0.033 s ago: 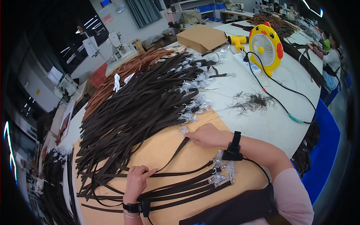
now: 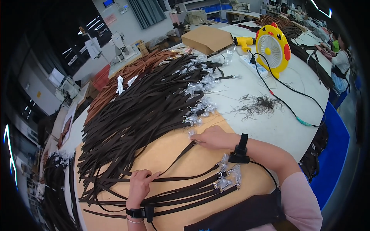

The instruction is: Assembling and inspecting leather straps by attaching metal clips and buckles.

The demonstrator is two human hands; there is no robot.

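Observation:
A dark brown strap [image 2: 179, 156] runs slantwise between my two hands over a tan board [image 2: 162, 152]. My right hand [image 2: 213, 138] pinches its upper end, by a bit of clear plastic wrap [image 2: 191, 133]. At the lower end, my left hand [image 2: 139, 185] has thumb and fingers closed on the strap. Beneath and beside that hand lie several more dark straps [image 2: 192, 196], side by side, with metal rings and plastic-wrapped ends [image 2: 231, 179] to the right. Beyond my hands spreads a big heap of similar straps [image 2: 150, 104].
Brown straps [image 2: 111, 90] and white gloves [image 2: 120, 85] lie at the heap's far left. Farther right are a cardboard box [image 2: 208, 38], a yellow fan [image 2: 271, 50] with a looping cable, and loose dark threads [image 2: 257, 106]. A blue bin [image 2: 337, 154] stands beyond the table's right edge.
My right fingers have shifted very slightly left along the strap's end, and the strap has turned a little. My left hand stays nearly in place.

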